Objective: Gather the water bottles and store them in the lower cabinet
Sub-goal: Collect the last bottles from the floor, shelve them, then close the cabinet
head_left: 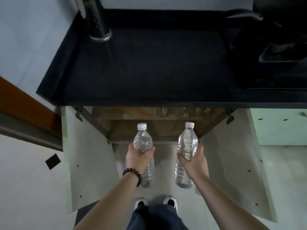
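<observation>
Shoes (155,202): two white-and-black toes on the pale floor, pointing at the cabinet, between the open doors.
Left hand (138,157): clamped round the middle of the left bottle (143,140), bead bracelet (132,175) at the wrist.
Right hand (193,161): wrapped round the middle of the right bottle (187,143), fingers closed on it.
Hands together or apart: held apart, side by side, one bottle each.
Bottles: both clear, full-looking, white caps on, held in the air with caps pointing toward the cabinet mouth, bases toward the person.
Cabinet doors: left door (86,156) and right door (235,156) both swung wide open.
Lower cabinet (126,128): open under the front edge of the surface, brownish shelf and floor inside; a row of clear shapes (182,112) sits along the back of the upper shelf, too dim to say for sure what they are.
Surface (149,67): dark top above the cabinet, bare in the middle; a metal post (97,22) stands at its far left corner, dark objects I cannot make out at the far right.
Step in hand: by my reckoning, carrying this pair to the cabinet, not yet set down.
Next move calls for: crouching or reaching lower, passing both bottles under the front edge, standing them on free shelf space before letting go.
</observation>
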`<state>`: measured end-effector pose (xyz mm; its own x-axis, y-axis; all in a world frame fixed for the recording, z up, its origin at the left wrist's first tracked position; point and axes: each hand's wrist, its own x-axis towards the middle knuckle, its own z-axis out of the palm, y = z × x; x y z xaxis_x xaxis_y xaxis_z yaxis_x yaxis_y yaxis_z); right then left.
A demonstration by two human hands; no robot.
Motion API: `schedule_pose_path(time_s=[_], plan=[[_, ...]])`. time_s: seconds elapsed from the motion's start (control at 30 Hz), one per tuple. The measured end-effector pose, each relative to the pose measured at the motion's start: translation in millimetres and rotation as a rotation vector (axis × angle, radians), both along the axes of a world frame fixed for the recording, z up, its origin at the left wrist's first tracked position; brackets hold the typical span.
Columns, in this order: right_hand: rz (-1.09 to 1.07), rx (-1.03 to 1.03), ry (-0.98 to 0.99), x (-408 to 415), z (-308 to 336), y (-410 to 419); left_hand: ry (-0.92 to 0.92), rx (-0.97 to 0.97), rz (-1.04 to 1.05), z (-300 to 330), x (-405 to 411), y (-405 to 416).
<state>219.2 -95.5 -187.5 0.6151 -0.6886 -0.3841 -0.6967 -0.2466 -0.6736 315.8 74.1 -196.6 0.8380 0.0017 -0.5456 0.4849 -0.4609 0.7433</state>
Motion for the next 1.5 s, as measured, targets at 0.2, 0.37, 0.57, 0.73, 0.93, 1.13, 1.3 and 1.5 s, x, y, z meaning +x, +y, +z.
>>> schedule_pose_path(time_s=[0.2,0.37,0.57,0.73,0.93,1.13,1.3,1.5], plan=[[-0.136,0.073,-0.121,41,-67,-35,-0.014,-0.033,-0.005,-76,40,-30],[-0.183,0.077,-0.271,78,-134,-65,-0.007,-0.139,0.086,-152,82,-64],[-0.125,0.084,-0.484,117,-188,-74,-0.006,-0.331,0.024,-201,156,-79],[0.015,0.125,-0.64,151,-209,-62,-0.129,-0.203,-0.183,-201,209,-86],[0.027,0.128,-0.701,167,-216,-66,-0.333,-0.14,-0.147,-189,247,-119],[0.04,0.114,-0.697,166,-206,-73,-0.411,-0.043,-0.384,-205,250,-132],[0.028,0.113,-0.701,159,-197,-87,-0.43,0.054,-0.63,-223,240,-124],[-0.084,0.087,-0.654,151,-175,-149,-0.549,0.235,-0.812,-219,245,-131]])
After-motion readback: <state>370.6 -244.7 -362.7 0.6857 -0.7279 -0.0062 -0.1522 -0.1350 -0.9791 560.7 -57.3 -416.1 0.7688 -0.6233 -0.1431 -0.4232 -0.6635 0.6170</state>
